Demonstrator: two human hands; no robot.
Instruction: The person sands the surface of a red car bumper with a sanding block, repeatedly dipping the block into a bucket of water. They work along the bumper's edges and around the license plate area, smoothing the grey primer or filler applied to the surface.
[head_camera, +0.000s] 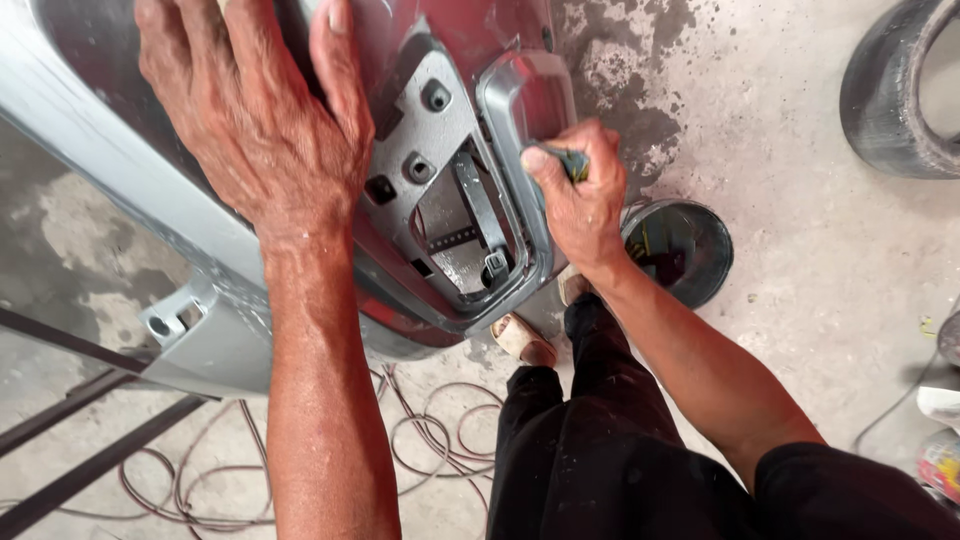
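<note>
My left forearm fills the lower middle of the frame, closest to the lens, and leads up to my left hand (255, 120) at the upper left. That hand lies flat with fingers spread on the grey car body panel (120, 190), pressing on it rather than closing around anything. The panel runs diagonally from the upper left down toward the centre, where it has a recessed opening with a bracket and bolt holes. My right hand (575, 195), right of centre, is clamped on a small dark sanding pad (572, 163) held against the raised frame of that opening. Just right of it a round black tub (690, 250) sits on the stained concrete floor (800, 260). Thin cable (430, 440) loops lie at the bottom centre, and a tyre (890, 100) is at the upper right.
</note>
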